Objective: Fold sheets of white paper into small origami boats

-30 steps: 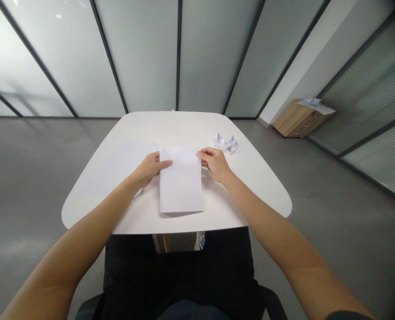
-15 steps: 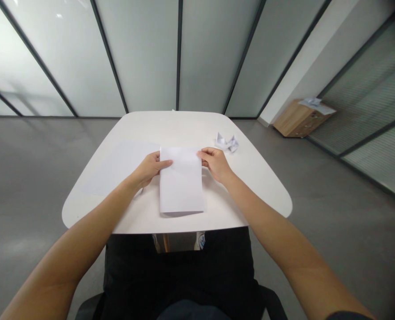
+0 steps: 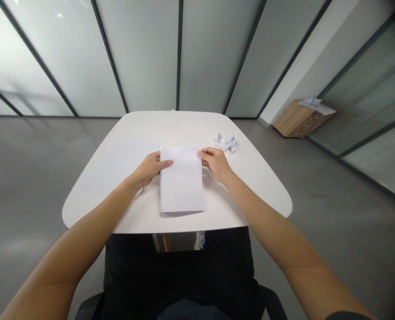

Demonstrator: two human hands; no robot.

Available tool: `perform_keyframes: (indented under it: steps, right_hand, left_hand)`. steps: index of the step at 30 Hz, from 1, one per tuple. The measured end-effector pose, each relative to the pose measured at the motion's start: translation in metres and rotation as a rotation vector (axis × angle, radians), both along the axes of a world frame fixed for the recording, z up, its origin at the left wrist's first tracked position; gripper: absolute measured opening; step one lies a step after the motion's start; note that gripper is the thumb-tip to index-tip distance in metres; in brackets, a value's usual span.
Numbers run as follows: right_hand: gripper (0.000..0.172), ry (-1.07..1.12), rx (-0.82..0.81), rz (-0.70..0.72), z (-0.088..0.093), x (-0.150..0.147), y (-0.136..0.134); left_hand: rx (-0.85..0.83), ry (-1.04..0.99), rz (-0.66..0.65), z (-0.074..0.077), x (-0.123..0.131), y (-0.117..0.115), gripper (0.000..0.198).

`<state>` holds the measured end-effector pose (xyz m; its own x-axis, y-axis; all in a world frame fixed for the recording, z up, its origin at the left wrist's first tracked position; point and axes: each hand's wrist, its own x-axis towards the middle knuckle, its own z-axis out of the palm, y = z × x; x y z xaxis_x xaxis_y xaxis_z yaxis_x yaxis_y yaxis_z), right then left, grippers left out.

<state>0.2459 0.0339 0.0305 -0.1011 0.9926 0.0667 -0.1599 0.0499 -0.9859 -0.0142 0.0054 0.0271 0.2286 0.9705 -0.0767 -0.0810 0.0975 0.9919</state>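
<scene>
A folded sheet of white paper (image 3: 182, 184) is held upright in front of me, just above the table, its lower edge slightly parted. My left hand (image 3: 152, 166) grips its left edge, thumb on the front face and the other fingers behind. At the upper right corner, my right hand (image 3: 215, 161) pinches the paper between thumb and fingers. The fingers behind the sheet are partly hidden. Folded white paper pieces (image 3: 226, 142) rest on the table just beyond my right hand.
The white table (image 3: 170, 129) has rounded corners. A flat paper sheet (image 3: 117, 162) lies on its left side, partly under my left forearm. A wooden cabinet (image 3: 299, 119) with papers on top stands on the floor at the right. Frosted glass panels (image 3: 144, 58) rise behind the table.
</scene>
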Motion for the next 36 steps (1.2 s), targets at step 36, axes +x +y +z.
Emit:
perform_keyframes:
  steps: [36]
  right_hand:
    - [0.008,-0.842,0.185,-0.247,-0.029,0.022,0.033]
  left_hand:
    - [0.564,0.961,0.012,-0.014,0.0,0.007,0.032]
